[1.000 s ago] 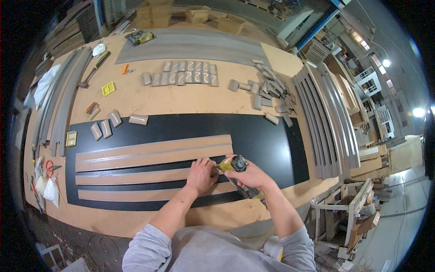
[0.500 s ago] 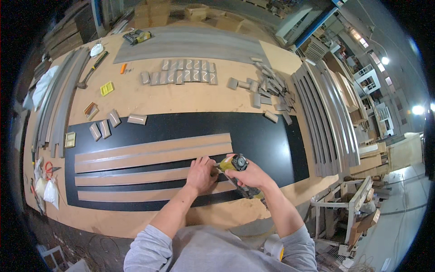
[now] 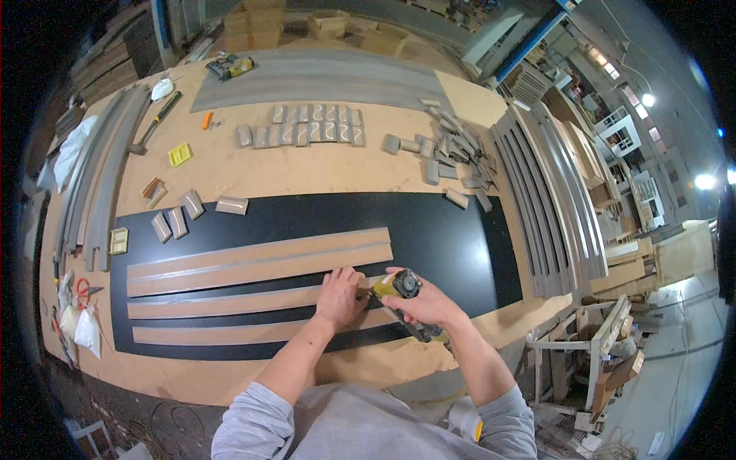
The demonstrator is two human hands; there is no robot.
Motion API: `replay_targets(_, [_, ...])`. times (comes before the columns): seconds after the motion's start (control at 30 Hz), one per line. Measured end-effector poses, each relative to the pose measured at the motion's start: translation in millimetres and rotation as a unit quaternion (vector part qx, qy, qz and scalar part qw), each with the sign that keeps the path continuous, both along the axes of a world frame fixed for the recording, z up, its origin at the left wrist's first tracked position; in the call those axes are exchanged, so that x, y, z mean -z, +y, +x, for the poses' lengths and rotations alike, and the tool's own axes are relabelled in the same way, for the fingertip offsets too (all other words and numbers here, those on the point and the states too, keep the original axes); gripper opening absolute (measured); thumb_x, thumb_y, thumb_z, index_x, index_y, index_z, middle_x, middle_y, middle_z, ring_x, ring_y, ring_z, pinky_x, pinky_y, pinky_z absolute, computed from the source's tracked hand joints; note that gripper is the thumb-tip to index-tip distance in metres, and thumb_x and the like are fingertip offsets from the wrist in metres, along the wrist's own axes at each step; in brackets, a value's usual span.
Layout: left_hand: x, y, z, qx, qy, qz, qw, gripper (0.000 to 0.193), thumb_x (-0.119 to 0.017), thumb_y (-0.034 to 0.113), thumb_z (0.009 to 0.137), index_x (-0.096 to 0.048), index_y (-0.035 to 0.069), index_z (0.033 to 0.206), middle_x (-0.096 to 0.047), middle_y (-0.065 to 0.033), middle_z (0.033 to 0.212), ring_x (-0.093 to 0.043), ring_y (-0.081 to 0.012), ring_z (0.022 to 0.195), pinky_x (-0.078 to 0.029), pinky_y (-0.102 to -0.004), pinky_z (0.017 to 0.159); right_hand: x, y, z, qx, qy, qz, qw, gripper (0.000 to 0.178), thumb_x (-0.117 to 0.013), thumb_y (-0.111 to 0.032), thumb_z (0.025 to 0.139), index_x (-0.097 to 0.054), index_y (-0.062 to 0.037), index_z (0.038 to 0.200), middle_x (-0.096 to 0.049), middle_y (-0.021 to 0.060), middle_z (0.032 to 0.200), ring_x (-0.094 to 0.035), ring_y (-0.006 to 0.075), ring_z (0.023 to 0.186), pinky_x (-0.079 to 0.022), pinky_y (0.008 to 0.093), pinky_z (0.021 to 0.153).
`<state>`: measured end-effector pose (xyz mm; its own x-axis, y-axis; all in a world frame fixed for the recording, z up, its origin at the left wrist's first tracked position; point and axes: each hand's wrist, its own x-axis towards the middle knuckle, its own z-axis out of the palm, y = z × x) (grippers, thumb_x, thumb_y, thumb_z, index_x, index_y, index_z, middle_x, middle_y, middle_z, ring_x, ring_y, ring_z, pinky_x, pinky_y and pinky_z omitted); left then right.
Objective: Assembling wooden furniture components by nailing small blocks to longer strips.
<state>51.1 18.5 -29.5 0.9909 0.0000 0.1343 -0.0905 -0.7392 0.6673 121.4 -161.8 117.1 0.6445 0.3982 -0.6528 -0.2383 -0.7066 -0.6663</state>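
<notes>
My left hand [image 3: 338, 295] lies flat on the end of the third wood strip [image 3: 230, 304], fingers spread and pressing down, I'd say to stop the strip sliding on the black panel [image 3: 448, 230] while the tool bites. My right hand [image 3: 423, 303] is wrapped tight round the yellow-and-black power tool [image 3: 402, 287], fingers closed on its body, nose aimed at the strip end just beside the left fingertips; can't tell the exact tool type or whether the tip is touching. Work sits near the front edge of the bench [image 3: 253, 165], right of centre. Four long strips lie parallel on the panel, likely spaced as they'll be fixed. Three short grey blocks [image 3: 176, 222] sit at the panel's back-left corner, one more grey block [image 3: 231, 205] beside them, close enough to grab. Rows of small grey pieces [image 3: 307, 125] lie well apart toward the back, a loose pile of blocks [image 3: 452, 153] back right, curved grey mouldings [image 3: 552, 192] along the right edge, a hammer [image 3: 153, 123] back left. Against half a second and a second ago: no visible change, both hands and the tool in the same spot, same grip, strips unmoved.
</notes>
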Motion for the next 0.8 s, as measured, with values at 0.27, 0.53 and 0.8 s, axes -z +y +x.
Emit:
replay_targets(0.27, [-2.7, 3.9, -0.7, 0.005, 0.043, 0.028, 0.999, 0.040, -0.079, 0.022, 0.082, -0.064, 0.010, 0.117, -0.059, -0.0123, 0.118, -0.054, -0.0336, 0.122, -0.044, -0.0479, 0.101, 24.0, -43.9, 26.5, 0.088, -0.146, -0.040, 0.985, 0.077, -0.082, -0.032, 0.085, -0.048, -0.0190, 0.153, -0.070, 0.0089, 0.108, -0.066, 0.0157, 0.071, -0.057, 0.0320, 0.067])
replay_targets(0.53, [-11.4, 8.4, 0.5, 0.042, 0.038, -0.015, 0.998, 0.047, -0.078, 0.030, 0.086, -0.064, 0.007, 0.125, -0.061, -0.0143, 0.128, -0.053, -0.0357, 0.126, -0.044, -0.0484, 0.108, 69.7, -89.8, 34.4, 0.058, -0.411, -0.154, 0.897, 0.069, -0.078, -0.028, 0.085, -0.053, -0.0112, 0.148, -0.054, 0.0241, 0.143, -0.055, 0.0433, 0.132, -0.043, 0.0473, 0.115])
replay_targets(0.8, [-203.4, 82.7, 58.2, 0.147, -0.114, 0.083, 0.979, 0.021, -0.070, 0.022, 0.086, -0.064, 0.006, 0.073, -0.063, -0.0126, 0.073, -0.065, -0.0338, 0.078, -0.049, -0.0452, 0.067, -92.0, -64.3, 40.4, -0.185, -0.625, -0.022, 0.758, 0.030, -0.082, -0.026, 0.081, -0.059, -0.0117, 0.066, -0.058, 0.0047, 0.066, -0.059, 0.0272, 0.071, -0.044, 0.0422, 0.073])
